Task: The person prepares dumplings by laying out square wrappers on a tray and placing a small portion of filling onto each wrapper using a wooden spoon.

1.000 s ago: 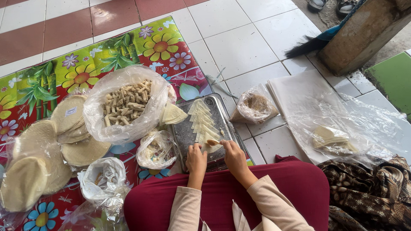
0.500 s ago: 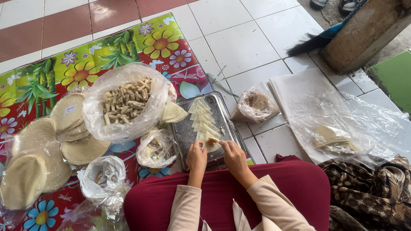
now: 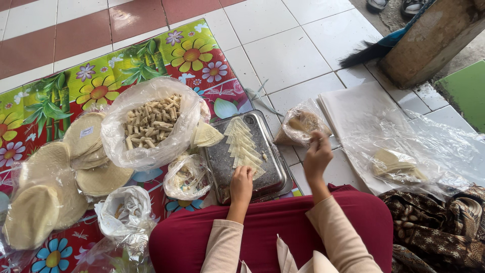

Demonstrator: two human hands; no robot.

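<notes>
A: I'm logging the tray (image 3: 275, 174) as metal, dull grey, scuffed and speckled. Agree?

B: Yes. The wrappers (image 3: 243, 147) on it look like thin matt dough, pale and smooth.

A: The big bag (image 3: 132, 151) is clear plastic, glossy and crinkled. The small bag (image 3: 304, 124) is the same.

B: I read the mat (image 3: 166, 55) as printed plastic with a slight sheen. The floor (image 3: 283, 55) is glazed tile, smooth.

A: The sheets (image 3: 353, 108) are white paper, matt, with clear shiny film (image 3: 434, 146) over part.

B: The skirt (image 3: 283, 222) is matt red cloth. The post (image 3: 429, 40) is rough wood.

L hand (image 3: 241, 180) on wrappers (image 3: 242, 146), tray (image 3: 275, 174)
</notes>
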